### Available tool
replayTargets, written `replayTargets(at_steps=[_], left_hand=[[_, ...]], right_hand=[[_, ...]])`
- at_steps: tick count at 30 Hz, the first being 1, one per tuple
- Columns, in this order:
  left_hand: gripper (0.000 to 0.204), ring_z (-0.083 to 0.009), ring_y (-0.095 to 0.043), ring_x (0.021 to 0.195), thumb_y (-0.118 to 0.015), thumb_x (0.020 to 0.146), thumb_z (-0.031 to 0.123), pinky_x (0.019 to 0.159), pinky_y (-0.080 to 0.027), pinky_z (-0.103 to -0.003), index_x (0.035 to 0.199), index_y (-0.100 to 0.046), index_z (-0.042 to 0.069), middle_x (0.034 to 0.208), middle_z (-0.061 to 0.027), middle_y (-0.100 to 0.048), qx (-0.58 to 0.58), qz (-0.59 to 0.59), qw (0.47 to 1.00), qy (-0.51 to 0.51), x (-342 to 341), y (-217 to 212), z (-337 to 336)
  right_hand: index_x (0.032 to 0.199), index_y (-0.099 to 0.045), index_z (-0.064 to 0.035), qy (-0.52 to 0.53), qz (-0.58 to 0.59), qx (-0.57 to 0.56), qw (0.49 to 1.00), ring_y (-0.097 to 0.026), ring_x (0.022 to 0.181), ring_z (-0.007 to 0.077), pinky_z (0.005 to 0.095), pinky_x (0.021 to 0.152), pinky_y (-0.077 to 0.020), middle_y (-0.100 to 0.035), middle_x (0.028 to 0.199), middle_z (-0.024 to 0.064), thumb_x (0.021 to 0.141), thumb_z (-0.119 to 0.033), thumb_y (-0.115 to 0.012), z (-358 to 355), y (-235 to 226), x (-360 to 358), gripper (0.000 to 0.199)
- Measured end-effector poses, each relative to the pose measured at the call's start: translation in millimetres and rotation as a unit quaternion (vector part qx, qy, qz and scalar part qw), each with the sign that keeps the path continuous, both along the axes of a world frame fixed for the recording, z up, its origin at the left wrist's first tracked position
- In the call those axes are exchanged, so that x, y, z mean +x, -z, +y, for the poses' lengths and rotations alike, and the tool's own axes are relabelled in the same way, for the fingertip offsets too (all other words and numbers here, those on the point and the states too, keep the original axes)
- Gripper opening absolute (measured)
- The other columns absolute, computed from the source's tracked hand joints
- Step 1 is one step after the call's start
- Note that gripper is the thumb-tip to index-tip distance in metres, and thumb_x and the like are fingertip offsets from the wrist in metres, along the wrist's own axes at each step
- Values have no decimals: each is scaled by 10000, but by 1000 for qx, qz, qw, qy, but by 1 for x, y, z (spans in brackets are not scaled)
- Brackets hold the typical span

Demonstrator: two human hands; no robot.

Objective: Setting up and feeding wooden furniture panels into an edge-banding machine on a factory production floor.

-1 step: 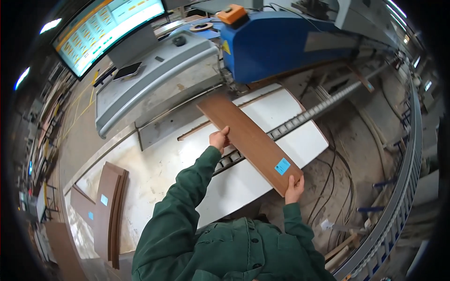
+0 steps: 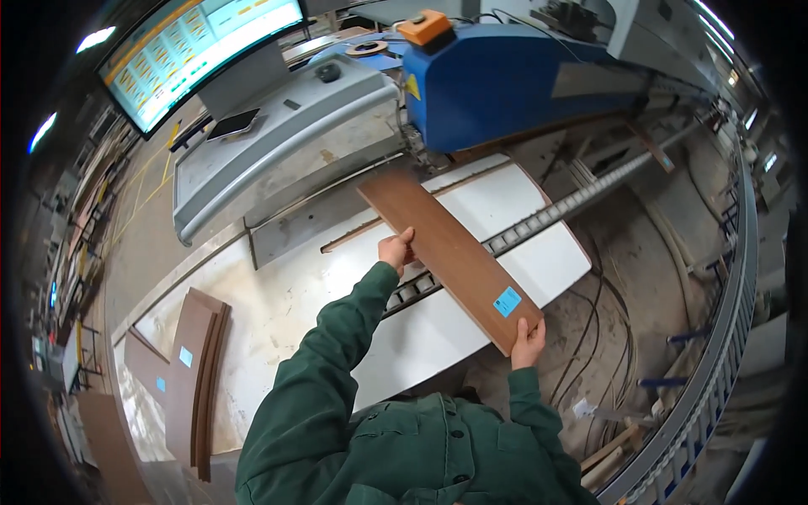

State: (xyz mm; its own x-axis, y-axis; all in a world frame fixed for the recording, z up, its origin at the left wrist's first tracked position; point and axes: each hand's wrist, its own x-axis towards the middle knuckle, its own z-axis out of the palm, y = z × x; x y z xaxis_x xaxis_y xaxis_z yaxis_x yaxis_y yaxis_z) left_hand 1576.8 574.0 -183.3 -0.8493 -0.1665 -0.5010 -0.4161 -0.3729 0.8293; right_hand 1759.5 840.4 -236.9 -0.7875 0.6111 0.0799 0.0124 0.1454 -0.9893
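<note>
Between my two hands I hold a long brown wood-grain board with a light-blue label near its right end. My left hand grips its near long edge around the middle, thumb on top. At the near right end, my right hand is closed on the corner beside the label, thumb on the face. The board lies slantwise over a white worktable and across a roller strip. Its far left end is blurred. Whether its underside touches the table cannot be told.
Several brown boards with blue labels are stacked at the table's left. Beyond the table stand a blue machine, a grey console shelf and a lit monitor. A roller conveyor curves along the right; cables lie on the floor.
My hands keep the same grip on the board. The surroundings have shifted very slightly in the picture; otherwise I see no difference.
</note>
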Motion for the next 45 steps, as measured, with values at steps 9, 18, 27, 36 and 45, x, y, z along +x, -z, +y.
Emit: replayTargets(at_steps=[9, 18, 27, 36, 45], left_hand=[[288, -199, -524, 431, -652, 752, 208, 367, -405, -305, 743, -560, -64, 620, -118, -572, -2, -17, 1000, 5, -38, 22, -12], [403, -206, -618, 552, -656, 699, 381, 494, -493, -320, 756, -640, -18, 734, -144, -631, -333, -20, 917, 221, -52, -12, -21], [364, -257, -617, 681, -711, 606, 264, 666, -484, -317, 809, -633, -28, 767, -141, -638, -445, 105, 889, 21, -64, 30, -23], [427, -148, -592, 618, -716, 652, 304, 586, -469, -265, 887, -622, -40, 751, -106, -635, -388, 96, 916, 29, -96, 25, -3], [353, -130, -578, 663, -711, 664, 233, 642, -462, -259, 892, -624, -22, 771, -89, -631, -302, 113, 945, 46, -130, 35, -5]], right_hand=[[1264, -264, 76, -62, -126, 179, 974, -566, 633, 176, 281, 567, -459, -585, 906, 147, 812, -226, -583, -9, -8, -8, 630], [1335, -52, 25, -146, -197, -55, 968, -495, 462, 112, 244, 395, -382, -539, 640, 81, 797, -140, -584, -1, -30, -3, 775], [1323, 157, -74, -261, -259, -131, 921, -478, 453, 99, 223, 397, -389, -549, 633, 86, 829, -83, -513, -7, -38, 1, 833], [1302, 135, -30, -255, -231, -141, 928, -468, 421, 113, 239, 368, -397, -554, 631, 100, 818, -69, -525, 0, -35, -34, 819], [1334, 126, -122, -217, -284, -128, 925, -424, 402, 102, 236, 354, -365, -498, 578, 57, 798, -89, -555, -12, -43, -69, 868]])
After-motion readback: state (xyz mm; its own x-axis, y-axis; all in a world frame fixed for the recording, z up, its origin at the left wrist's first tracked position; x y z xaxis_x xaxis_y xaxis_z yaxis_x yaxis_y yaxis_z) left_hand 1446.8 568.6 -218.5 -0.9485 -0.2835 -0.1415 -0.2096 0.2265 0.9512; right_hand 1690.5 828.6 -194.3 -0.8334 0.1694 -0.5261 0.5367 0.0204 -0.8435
